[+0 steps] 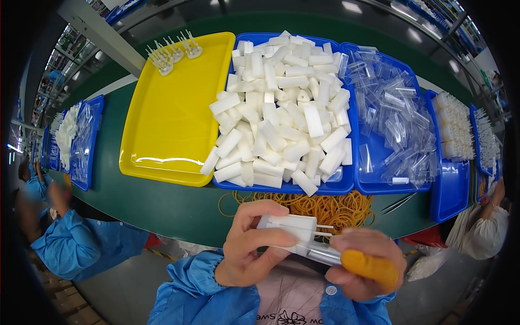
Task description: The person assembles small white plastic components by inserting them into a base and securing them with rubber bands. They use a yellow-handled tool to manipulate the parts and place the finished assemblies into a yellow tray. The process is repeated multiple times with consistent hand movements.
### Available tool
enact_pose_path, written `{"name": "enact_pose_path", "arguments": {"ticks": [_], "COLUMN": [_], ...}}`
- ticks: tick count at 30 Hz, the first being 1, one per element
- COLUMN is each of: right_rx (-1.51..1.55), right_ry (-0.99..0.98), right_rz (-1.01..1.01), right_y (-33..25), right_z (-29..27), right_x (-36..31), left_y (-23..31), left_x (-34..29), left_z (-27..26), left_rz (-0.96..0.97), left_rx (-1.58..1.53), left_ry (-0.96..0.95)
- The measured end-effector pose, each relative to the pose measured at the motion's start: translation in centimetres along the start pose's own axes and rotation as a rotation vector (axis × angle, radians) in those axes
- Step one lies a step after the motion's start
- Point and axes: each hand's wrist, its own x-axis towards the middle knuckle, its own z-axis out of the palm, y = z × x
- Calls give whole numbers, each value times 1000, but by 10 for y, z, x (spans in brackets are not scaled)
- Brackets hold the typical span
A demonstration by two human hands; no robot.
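My left hand (252,246) is closed around a white foam block (297,225) above the table's near edge. Two thin white rods (325,228) stick out from the block's right end toward my right hand. Below them, a clear plastic tube (324,254) slants between the block and my right fingers. My right hand (389,250), blurred by motion, pinches the tube's right end; a yellow finger cot (368,267) covers one finger. How the tube joins the block is hidden. Orange rubber bands (341,210) lie in a heap just beyond both hands.
A yellow tray (179,124) holds several white pronged pieces (162,59). A blue tray (349,187) is heaped with foam blocks (271,114); another holds clear tubes (398,108). Tweezers (400,203) lie at right, near a stacked tray of white parts (455,124). Co-workers (81,244) sit on both sides.
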Motion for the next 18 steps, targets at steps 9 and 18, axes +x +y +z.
{"name": "enact_pose_path", "arguments": {"ticks": [9,18], "right_rx": [112,-392], "right_ry": [209,154], "right_rz": [182,-136], "right_y": [14,-3], "right_z": [11,12], "right_x": [3,-15], "left_y": [-4,-27], "left_x": [-5,-4], "left_z": [2,5], "left_rz": [144,273], "left_rx": [138,67], "left_ry": [80,166]}}
